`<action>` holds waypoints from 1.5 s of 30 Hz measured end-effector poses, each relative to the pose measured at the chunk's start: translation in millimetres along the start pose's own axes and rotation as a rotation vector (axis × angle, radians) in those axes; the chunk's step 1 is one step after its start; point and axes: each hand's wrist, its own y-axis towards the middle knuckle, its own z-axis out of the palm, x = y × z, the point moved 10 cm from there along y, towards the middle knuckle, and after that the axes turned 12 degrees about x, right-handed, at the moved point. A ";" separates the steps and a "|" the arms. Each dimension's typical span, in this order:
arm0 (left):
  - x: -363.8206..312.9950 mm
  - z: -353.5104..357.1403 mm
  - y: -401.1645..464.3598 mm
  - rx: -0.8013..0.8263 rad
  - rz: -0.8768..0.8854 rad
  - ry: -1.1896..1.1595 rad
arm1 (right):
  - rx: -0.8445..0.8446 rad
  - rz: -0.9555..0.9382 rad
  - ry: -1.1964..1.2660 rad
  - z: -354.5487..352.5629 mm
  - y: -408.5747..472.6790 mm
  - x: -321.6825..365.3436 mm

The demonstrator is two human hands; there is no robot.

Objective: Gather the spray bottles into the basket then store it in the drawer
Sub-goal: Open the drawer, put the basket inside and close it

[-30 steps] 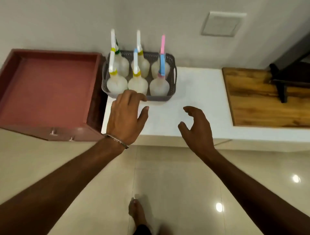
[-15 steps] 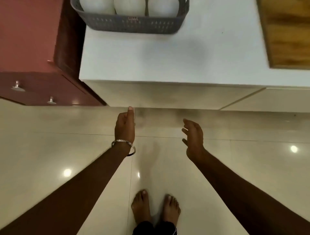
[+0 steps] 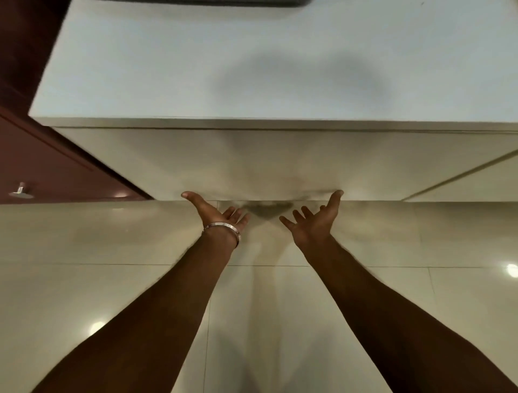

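Two bare forearms reach out over glossy beige floor tiles (image 3: 112, 294), palms turned up. The left hand (image 3: 217, 214), a metal bangle (image 3: 224, 228) at its wrist, and the right hand (image 3: 315, 221) are both spread loose, fingers splayed, grasping nothing, low before the cream cabinet front (image 3: 280, 160). Beyond lies a white countertop (image 3: 168, 70); a maroon drawer unit (image 3: 42, 168) with a metal knob (image 3: 20, 190) stands left. Only the dark grey basket's (image 3: 210, 2) bottom edge shows, on the counter's far side at the top edge.

Head view, steeply downward, close over white counter (image 3: 252, 70)
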 end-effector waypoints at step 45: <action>96.9 -144.9 -121.2 0.155 0.026 -0.179 | 0.080 0.070 0.202 -128.3 -146.5 -102.4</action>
